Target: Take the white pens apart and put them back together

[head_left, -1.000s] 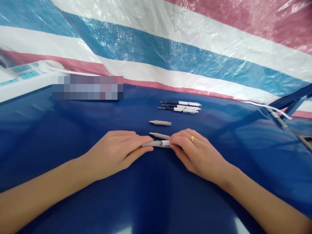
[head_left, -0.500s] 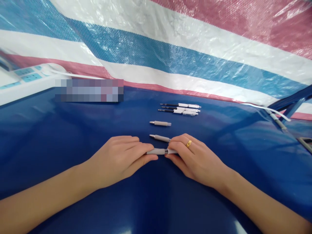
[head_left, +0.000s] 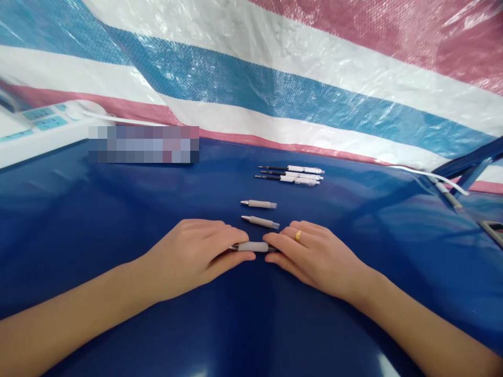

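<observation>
Gripping narrowly, the left hand (head_left: 192, 256) and right hand (head_left: 316, 256) close on a grey-gripped pen (head_left: 253, 246) lying flat on a blue tabletop (head_left: 118, 314) (two grey pen barrels (head_left: 258, 204) lie just beyond).

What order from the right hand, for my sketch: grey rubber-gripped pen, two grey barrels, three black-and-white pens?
From right hand:
1. Grey rubber-gripped pen, at fingertips.
2. Nearer grey barrel, centre.
3. Farther grey barrel, centre.
4. Three black-and-white pens, back.

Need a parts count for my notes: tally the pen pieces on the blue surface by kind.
Slim black-and-white pen pieces: 3
Grey-gripped pen pieces lying loose: 2
Grey-gripped pen piece between the left hand and right hand: 1
Total: 6
</observation>
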Demonstrator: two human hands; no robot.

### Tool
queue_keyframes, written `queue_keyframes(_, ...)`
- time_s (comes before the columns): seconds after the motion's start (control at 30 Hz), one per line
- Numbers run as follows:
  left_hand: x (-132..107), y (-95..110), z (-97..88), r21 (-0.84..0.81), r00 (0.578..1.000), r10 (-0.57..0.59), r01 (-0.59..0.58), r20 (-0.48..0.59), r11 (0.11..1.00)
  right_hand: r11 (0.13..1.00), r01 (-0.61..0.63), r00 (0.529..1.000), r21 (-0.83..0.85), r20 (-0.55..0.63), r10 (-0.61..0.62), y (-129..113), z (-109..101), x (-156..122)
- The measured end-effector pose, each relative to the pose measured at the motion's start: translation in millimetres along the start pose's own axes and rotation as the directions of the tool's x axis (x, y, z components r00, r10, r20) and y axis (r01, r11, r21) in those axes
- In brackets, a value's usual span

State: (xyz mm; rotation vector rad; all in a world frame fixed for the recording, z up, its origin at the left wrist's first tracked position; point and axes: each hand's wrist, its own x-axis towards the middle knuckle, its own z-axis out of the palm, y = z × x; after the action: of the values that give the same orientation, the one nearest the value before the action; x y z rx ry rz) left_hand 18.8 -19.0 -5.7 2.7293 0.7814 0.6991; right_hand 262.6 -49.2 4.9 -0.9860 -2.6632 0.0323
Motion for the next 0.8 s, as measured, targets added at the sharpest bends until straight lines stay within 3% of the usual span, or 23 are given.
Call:
queue_keyframes(0.2,0.1,0.7,-5.8,0.037,0.996,0.042,-0.039,-0.082,0.999,1.0,-0.019,1.0,-0.01,-0.006,0.019,3.7,-3.0,-0.6)
queue_keyframes(0.43,0.6,-5.1,-11.2,0.042,0.994,-0.044,0.048,-0.096,0.998,0.998,-0.039,0.999,-0.054,-0.006,0.039,14.2,-7.9,-1.9)
queue_keyframes(0.6,3.2,-8.9,-16.1,-0.04,0.982,-0.173,0.17,-0.071,0.985,0.997,-0.066,0.998,-0.029,0.014,0.066,21.2,-11.1,-3.5)
queue_keyframes(0.8,4.4,-8.7,-20.0,-0.054,0.964,-0.24,0.235,-0.114,0.97,0.996,-0.086,0.996,-0.018,0.036,0.087,23.1,-10.7,-2.8)
